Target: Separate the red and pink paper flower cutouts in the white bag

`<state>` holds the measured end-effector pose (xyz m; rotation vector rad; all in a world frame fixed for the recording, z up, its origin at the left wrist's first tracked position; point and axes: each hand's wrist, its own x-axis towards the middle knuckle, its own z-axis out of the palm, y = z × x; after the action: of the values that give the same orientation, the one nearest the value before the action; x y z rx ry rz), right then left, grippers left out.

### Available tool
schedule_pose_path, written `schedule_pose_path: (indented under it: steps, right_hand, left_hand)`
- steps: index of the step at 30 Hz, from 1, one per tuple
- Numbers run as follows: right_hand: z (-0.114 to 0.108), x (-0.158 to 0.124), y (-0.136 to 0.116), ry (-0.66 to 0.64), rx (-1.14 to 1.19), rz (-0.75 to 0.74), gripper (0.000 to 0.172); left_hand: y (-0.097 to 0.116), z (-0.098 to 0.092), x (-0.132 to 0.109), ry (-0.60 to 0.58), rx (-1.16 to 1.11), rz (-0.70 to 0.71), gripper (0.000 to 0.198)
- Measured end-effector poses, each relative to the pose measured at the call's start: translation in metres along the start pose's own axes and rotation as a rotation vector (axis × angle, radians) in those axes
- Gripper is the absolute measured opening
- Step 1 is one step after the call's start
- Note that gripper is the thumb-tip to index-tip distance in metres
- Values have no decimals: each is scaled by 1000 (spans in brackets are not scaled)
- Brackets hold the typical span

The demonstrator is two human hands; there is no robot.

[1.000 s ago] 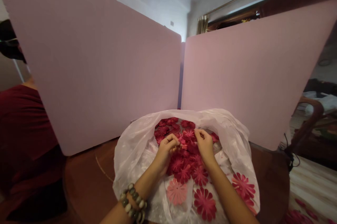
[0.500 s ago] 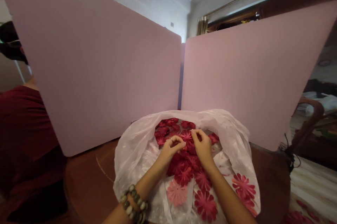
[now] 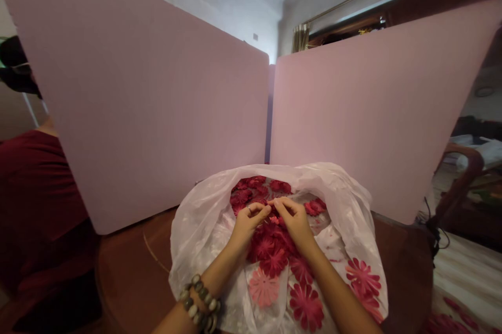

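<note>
My left hand [image 3: 249,224], with a ring on a finger and beads at the wrist, is closed in a pinch. My right hand [image 3: 295,223] pinches just beside it, the fingertips of both almost meeting. Between them is a red flower cutout [image 3: 274,218], mostly hidden by the fingers. Below lies a heap of red flower cutouts [image 3: 270,250] in an opened white plastic bag [image 3: 204,224]. A paler pink cutout [image 3: 264,287] and a red cutout [image 3: 306,307] lie on the plastic nearer to me.
The bag rests on a brown round table [image 3: 129,266]. Two pink panels [image 3: 176,104] stand behind it, meeting in a corner. A person in a dark red shirt [image 3: 35,182] is at the left. A wooden chair [image 3: 466,161] stands at the right.
My hands have drawn closer together, and the right has come slightly down and left. The red flower cutout, spread out before, is now mostly covered by my fingers.
</note>
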<state>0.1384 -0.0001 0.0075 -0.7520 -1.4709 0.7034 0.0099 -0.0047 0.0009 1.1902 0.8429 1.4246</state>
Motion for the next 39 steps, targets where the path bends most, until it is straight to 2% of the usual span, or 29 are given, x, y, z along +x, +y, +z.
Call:
schedule_pose_path:
  steps: [6,12,18,22,24,30,33,39]
  right_hand:
    - [0,0,-2,-12,-38,-35,26]
    - [1,-1,-5,-8,-75,-90,24]
    - [-1,-1,-7,-5,-158,-189,23]
    - [-2,0,-7,-48,-247,-277,20]
    - [-1,0,-5,-53,-246,-255,17]
    - [0,1,3,-38,-202,-38,21]
    - [0,1,5,44,-269,-9,26]
    - [-15,10,14,356,-224,74,34]
  left_hand:
    - [-2,-1,1,20,26,-5,36]
    - [-3,-1,2,26,-46,5,32]
    - [-3,1,2,-31,-250,-107,24]
    - [-2,1,0,-84,-301,-107,13]
    - [-2,0,0,-87,-313,-98,10]
    - [-8,-2,2,-17,-268,-119,13]
    - [-8,0,0,-45,-209,-143,8]
    - [-8,2,1,-64,-120,-97,11]
